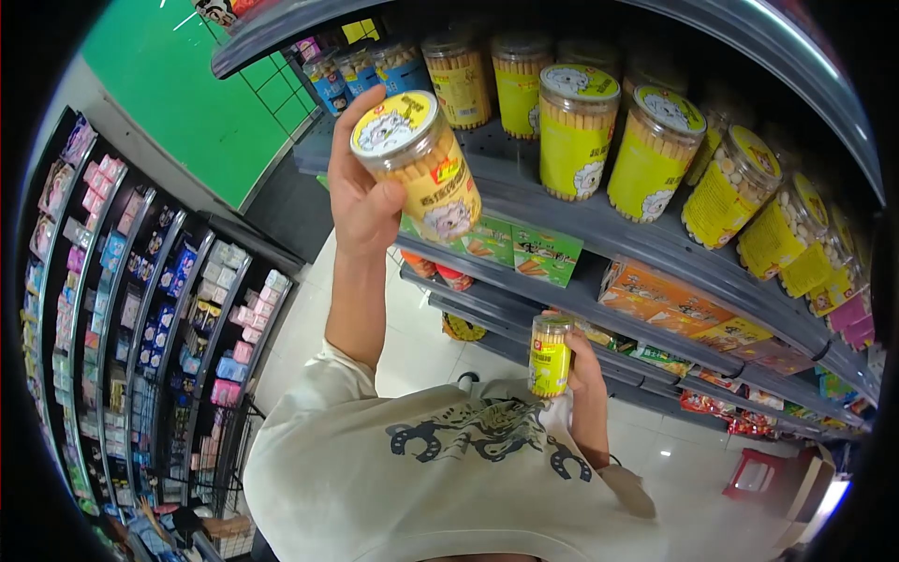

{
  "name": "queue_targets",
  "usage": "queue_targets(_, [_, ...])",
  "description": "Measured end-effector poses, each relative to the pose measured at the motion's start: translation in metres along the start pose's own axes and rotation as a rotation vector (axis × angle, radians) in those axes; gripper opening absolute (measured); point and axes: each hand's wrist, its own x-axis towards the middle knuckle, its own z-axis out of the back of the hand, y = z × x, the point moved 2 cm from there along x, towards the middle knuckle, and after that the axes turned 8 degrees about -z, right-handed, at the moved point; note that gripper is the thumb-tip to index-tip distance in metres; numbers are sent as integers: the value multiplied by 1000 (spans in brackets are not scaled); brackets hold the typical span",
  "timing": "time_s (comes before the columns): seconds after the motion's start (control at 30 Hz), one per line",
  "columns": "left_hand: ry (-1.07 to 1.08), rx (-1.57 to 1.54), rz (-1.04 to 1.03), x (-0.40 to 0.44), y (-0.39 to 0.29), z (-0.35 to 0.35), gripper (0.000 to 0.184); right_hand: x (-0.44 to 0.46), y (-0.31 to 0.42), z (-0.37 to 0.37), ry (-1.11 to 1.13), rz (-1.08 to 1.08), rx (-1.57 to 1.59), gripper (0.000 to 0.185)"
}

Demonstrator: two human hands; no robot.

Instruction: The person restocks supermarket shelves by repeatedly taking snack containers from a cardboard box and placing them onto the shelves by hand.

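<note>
My left hand (361,192) is raised near the end of the upper shelf, wrapped round a clear jar of biscuit sticks (426,173) with a pale yellow label and a cartoon lid. The jar is tilted, and its lid faces the camera. Lower down, close to my chest, my right hand (584,363) grips a smaller-looking jar of biscuit sticks (550,358) with a yellow-green label, held roughly upright. Similar yellow-green jars (579,136) stand in a row on the shelf beyond my left hand.
The stocked shelf unit (646,239) curves along the right, with green boxes (546,253) and orange boxes (665,300) below the jars. Another product rack (140,318) stands on the left. A red stool (752,475) and a cardboard box (813,492) are at lower right. Part of another person (178,529) shows at lower left.
</note>
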Motion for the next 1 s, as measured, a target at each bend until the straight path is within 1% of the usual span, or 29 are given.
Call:
queue_targets(0.07, [8, -28, -17, 14, 10, 6, 91, 5, -3, -3, -44, 27, 10, 56])
queue_targets(0.23, [27, -120, -34, 35, 32, 24, 83, 13, -15, -22, -67, 92, 11, 59])
queue_targets(0.47, [55, -190, -148, 48, 53, 27, 81, 23, -38, -43, -146, 143, 52, 59])
queue_targets(0.5, [67, -191, -187, 49, 55, 26, 74, 23, -37, -50, -152, 139, 55, 60])
queue_targets(0.6, [39, -162, -173, 46, 64, 26, 88, 26, -38, -55, -148, 145, 29, 60])
queue_targets(0.7, [62, -71, -189, 44, 69, 22, 86, 29, -37, -56, -161, 149, 3, 59])
queue_targets(0.8, [55, -137, -169, 45, 68, 20, 83, 30, -35, -52, -173, 141, -14, 59])
queue_targets(0.9, [135, -92, -173, 49, 69, 16, 75, 34, -32, -48, -155, 144, -34, 59])
queue_targets(1.0, [258, -57, -102, 53, 67, 7, 66, 35, -30, -43, -129, 161, -37, 59])
